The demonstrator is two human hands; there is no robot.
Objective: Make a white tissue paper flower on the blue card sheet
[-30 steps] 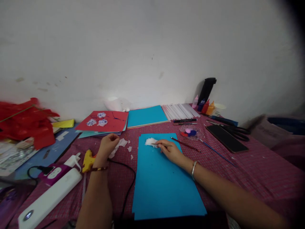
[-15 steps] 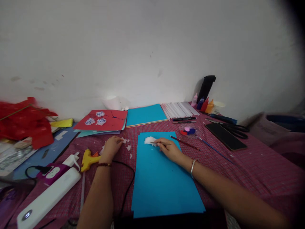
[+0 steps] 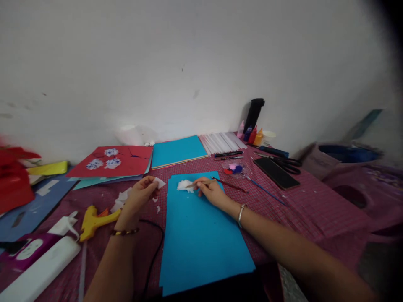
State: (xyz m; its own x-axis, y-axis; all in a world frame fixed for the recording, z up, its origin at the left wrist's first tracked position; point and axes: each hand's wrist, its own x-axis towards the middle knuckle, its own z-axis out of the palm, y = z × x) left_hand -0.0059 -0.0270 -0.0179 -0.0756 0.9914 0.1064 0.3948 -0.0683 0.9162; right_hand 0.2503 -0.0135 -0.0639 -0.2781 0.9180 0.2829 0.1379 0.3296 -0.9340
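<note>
Between the fingertips of my left hand (image 3: pixel 144 192) is a small white paper piece (image 3: pixel 160 183), lifted off the cloth left of the blue sheet. My right hand (image 3: pixel 210 191) pinches a thin stick (image 3: pixel 197 184), whose tip meets a ruffled white paper clump (image 3: pixel 185 186). That clump rests near the top left corner of the blue sheet (image 3: pixel 208 235). More torn white paper (image 3: pixel 121 199) lies beside my left wrist, partly covered by it. A few scraps are scattered on the cloth by the sheet's left edge.
A yellow glue gun (image 3: pixel 96 222) with its black cord lies at left, near a white power bank (image 3: pixel 44 268). Behind sits a red sheet (image 3: pixel 126 167) bearing paper flowers. Toward the right are a brush (image 3: pixel 267 192), phone (image 3: pixel 275 173), scissors (image 3: pixel 288 164) and paint bottles (image 3: pixel 252 135).
My left hand has picked up a white paper piece from the cloth. The stick in my right hand stays at the clump. The whole view has shifted toward the right.
</note>
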